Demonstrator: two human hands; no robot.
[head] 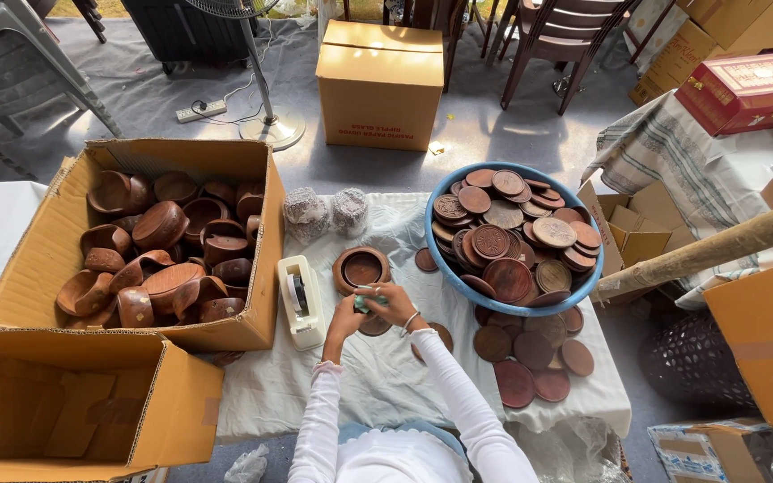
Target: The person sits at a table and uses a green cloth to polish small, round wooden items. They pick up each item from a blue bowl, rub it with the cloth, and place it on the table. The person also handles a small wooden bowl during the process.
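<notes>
Head view, L to R: open cardboard box packed w/ wooden bowls, handy to the work spot. White tape dispenser sits just beside left hand. Both hands meet over the white cloth, left and right hand each pinching a small greenish item, prob. to work it w/ both. Round wooden box just above them. Blue basin holds wooden lids; more lie loose beside it.
</notes>
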